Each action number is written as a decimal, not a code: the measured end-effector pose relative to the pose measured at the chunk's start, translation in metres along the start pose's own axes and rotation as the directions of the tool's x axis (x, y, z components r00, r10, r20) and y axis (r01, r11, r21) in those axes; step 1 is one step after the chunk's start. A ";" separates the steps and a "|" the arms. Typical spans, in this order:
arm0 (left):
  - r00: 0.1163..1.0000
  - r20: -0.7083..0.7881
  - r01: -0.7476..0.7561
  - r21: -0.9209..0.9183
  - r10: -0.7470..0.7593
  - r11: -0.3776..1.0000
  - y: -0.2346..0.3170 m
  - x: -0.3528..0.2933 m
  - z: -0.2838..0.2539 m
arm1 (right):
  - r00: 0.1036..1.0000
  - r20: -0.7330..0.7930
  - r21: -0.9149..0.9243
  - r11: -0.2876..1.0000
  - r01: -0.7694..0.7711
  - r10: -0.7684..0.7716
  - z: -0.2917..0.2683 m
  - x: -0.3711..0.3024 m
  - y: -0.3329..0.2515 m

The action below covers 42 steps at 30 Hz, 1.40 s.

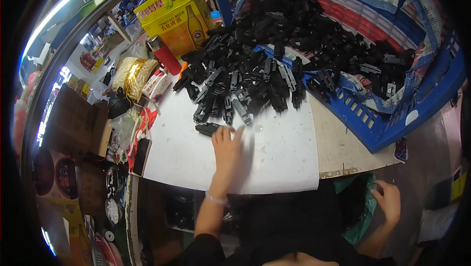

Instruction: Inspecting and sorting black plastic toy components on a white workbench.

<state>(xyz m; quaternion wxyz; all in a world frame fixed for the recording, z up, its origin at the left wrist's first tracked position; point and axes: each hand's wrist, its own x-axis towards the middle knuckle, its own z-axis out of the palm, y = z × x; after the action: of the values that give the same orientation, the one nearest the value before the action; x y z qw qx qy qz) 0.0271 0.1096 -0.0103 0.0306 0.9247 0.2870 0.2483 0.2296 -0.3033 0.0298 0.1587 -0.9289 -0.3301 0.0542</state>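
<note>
My left hand reaches over the white sheet at the near edge of a heap of black plastic pieces. Thumb and fingers are apart, and no held piece shows between them. One black piece lies right beside the fingertips; whether they touch it I cannot tell. The pieces are small and long, several with grey bars along them. Low on the right, my right hand hangs with curved, parted fingers beside a green plastic bag with a dark inside.
A blue plastic crate, lined with striped woven sheeting, lies tipped at the right, its black pieces spilling onto the table. A yellow carton and a red flask stand at the back left. A dark flat slab lies at the left edge.
</note>
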 end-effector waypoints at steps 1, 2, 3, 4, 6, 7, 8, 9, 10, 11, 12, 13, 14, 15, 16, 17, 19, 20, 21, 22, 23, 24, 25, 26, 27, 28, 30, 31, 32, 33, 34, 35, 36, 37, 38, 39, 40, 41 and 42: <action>0.998 -0.022 -0.050 0.100 0.052 0.994 -0.007 0.015 0.008 | 0.999 0.016 0.107 0.993 -0.052 0.051 0.002 0.001 -0.008; 0.994 -0.039 -0.091 0.205 0.101 0.974 -0.017 0.026 0.014 | 0.999 0.016 0.108 0.993 -0.042 0.040 0.008 0.005 -0.019; 0.994 -0.042 -0.092 0.202 0.102 0.975 -0.024 0.036 0.020 | 0.996 0.074 0.156 0.987 0.029 -0.041 0.014 0.007 -0.032; 0.974 -0.025 -0.213 0.246 0.226 0.945 -0.032 0.046 0.024 | 0.984 0.125 0.213 0.972 0.098 -0.127 0.024 0.011 -0.043; 0.936 -0.003 -0.335 0.290 0.351 0.896 -0.044 0.057 0.030 | 0.933 0.189 0.313 0.919 0.239 -0.307 0.044 0.022 -0.061; 0.909 0.021 -0.402 0.312 0.417 0.861 -0.047 0.060 0.031 | 0.935 0.185 0.316 0.919 0.234 -0.302 0.048 0.025 -0.070; 0.877 0.047 -0.464 0.334 0.477 0.820 -0.050 0.061 0.033 | 0.895 0.179 0.318 0.885 0.342 -0.410 0.051 0.029 -0.079; 0.883 0.043 -0.456 0.317 0.468 0.831 -0.054 0.058 0.036 | 0.838 0.176 0.321 0.835 0.447 -0.517 0.056 0.033 -0.089; 0.880 0.045 -0.462 0.316 0.474 0.829 -0.054 0.057 0.036 | 0.841 0.174 0.323 0.837 0.443 -0.512 0.058 0.035 -0.097; 0.845 0.071 -0.518 0.357 0.530 0.777 -0.055 0.053 0.034 | 0.823 0.178 0.373 0.811 0.452 -0.540 0.061 0.038 -0.105; 0.806 0.098 -0.569 0.399 0.583 0.720 -0.056 0.050 0.033 | 0.802 0.177 0.422 0.780 0.462 -0.570 0.065 0.041 -0.114; 0.790 0.010 -0.574 0.367 0.614 0.732 -0.054 0.042 0.035 | 0.802 0.174 0.423 0.779 0.463 -0.571 0.067 0.043 -0.125; 0.740 -0.075 -0.587 0.415 0.669 0.695 -0.051 0.033 0.037 | 0.824 0.243 0.626 0.731 0.270 -0.512 0.071 0.045 -0.137; 0.755 -0.131 -0.556 0.391 0.642 0.733 -0.044 0.019 0.038 | 0.823 0.324 0.776 0.629 0.051 -0.467 0.077 0.046 -0.150; 0.761 -0.191 -0.537 0.351 0.620 0.767 -0.029 0.007 0.039 | 0.832 0.323 0.773 0.633 0.043 -0.451 0.085 0.046 -0.159; 0.752 -0.237 -0.521 0.358 0.615 0.775 -0.014 -0.008 0.033 | 0.859 0.326 0.876 0.467 -0.118 -0.394 0.099 0.047 -0.171; 0.741 -0.321 -0.519 0.283 0.590 0.806 0.017 -0.039 0.027 | 0.883 0.304 0.945 0.230 -0.232 -0.357 0.134 0.049 -0.179; 0.747 -0.351 -0.523 0.212 0.564 0.825 0.029 -0.055 0.025 | 0.882 0.266 0.960 0.194 -0.203 -0.390 0.147 0.049 -0.181; 0.758 -0.355 -0.511 0.199 0.547 0.836 0.040 -0.071 0.025 | 0.910 0.198 0.972 0.193 -0.134 -0.365 0.143 0.045 -0.191; 0.769 -0.358 -0.499 0.182 0.530 0.847 0.050 -0.082 0.020 | 0.908 0.206 0.970 0.196 -0.142 -0.365 0.141 0.042 -0.192; 0.803 -0.352 -0.477 0.105 0.481 0.873 0.057 -0.086 0.011 | 0.918 0.240 0.970 0.114 -0.214 -0.315 0.139 0.039 -0.192; 0.807 -0.350 -0.471 0.102 0.475 0.876 0.060 -0.089 0.005 | 0.922 0.276 0.960 0.031 -0.278 -0.271 0.136 0.039 -0.193; 0.814 -0.369 -0.467 0.039 0.448 0.883 0.062 -0.090 0.000 | 0.945 0.237 0.968 -0.032 -0.251 -0.227 0.125 0.038 -0.196; 0.821 -0.387 -0.464 -0.024 0.420 0.885 0.062 -0.093 -0.002 | 0.943 0.243 0.966 -0.028 -0.255 -0.226 0.124 0.038 -0.194; 0.861 -0.392 -0.380 -0.068 0.326 0.922 0.056 -0.096 -0.001 | 0.963 0.155 0.987 0.003 -0.158 -0.221 0.123 0.037 -0.188; 0.862 -0.390 -0.379 -0.073 0.324 0.922 0.055 -0.094 -0.005 | 0.974 0.065 0.998 0.034 -0.058 -0.219 0.121 0.037 -0.182; 0.938 -0.221 0.082 -0.608 -0.267 0.790 0.058 -0.082 -0.025 | 0.974 0.050 0.994 0.104 -0.028 -0.221 0.106 0.034 -0.173; 0.946 -0.121 0.128 -0.715 -0.302 0.687 0.058 -0.075 -0.030 | 0.964 0.055 0.991 0.129 -0.022 -0.261 0.099 0.033 -0.171; 0.946 -0.117 0.130 -0.717 -0.301 0.685 0.055 -0.073 -0.032 | 0.952 0.060 0.988 0.153 -0.014 -0.301 0.093 0.032 -0.170; 0.982 0.028 0.135 -0.789 -0.184 0.600 0.053 -0.071 -0.034 | 0.944 0.054 0.982 0.188 0.009 -0.327 0.087 0.031 -0.168; 0.986 0.157 0.159 -0.847 -0.046 0.508 0.053 -0.070 -0.036 | 0.944 0.056 0.982 0.190 0.007 -0.326 0.084 0.031 -0.168; 0.980 0.191 0.199 -0.887 -0.062 0.416 0.059 -0.069 -0.039 | 0.939 0.007 0.973 0.220 0.073 -0.343 0.081 0.031 -0.167; 0.979 0.192 0.200 -0.888 -0.061 0.413 0.062 -0.068 -0.039 | 0.932 -0.041 0.959 0.249 0.138 -0.360 0.080 0.031 -0.167; 0.979 0.197 0.201 -0.911 -0.050 0.361 0.063 -0.067 -0.040 | 0.932 -0.040 0.958 0.251 0.138 -0.359 0.079 0.031 -0.166; 0.979 0.201 0.203 -0.930 -0.038 0.306 0.065 -0.067 -0.040 | 0.929 -0.074 0.961 0.225 0.164 -0.362 0.079 0.032 -0.165; 0.979 0.201 0.203 -0.930 -0.038 0.306 0.068 -0.067 -0.041 | 0.925 -0.107 0.962 0.195 0.189 -0.365 0.079 0.031 -0.164; 0.976 0.216 0.218 -0.926 -0.040 0.309 0.070 -0.067 -0.043 | 0.925 -0.107 0.963 0.195 0.188 -0.365 0.079 0.031 -0.162; 0.972 0.230 0.232 -0.921 -0.042 0.312 0.072 -0.067 -0.043 | 0.925 -0.100 0.965 0.192 0.181 -0.366 0.078 0.032 -0.161; 0.972 0.231 0.233 -0.922 -0.042 0.311 0.073 -0.068 -0.043 | 0.925 -0.093 0.967 0.189 0.173 -0.369 0.077 0.031 -0.160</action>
<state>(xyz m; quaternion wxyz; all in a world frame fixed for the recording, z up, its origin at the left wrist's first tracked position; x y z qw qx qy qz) -0.0039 0.0084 0.0115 0.6064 0.7228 0.1633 0.2883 0.1425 -0.1463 0.0102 0.6732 -0.5526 -0.3968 0.2899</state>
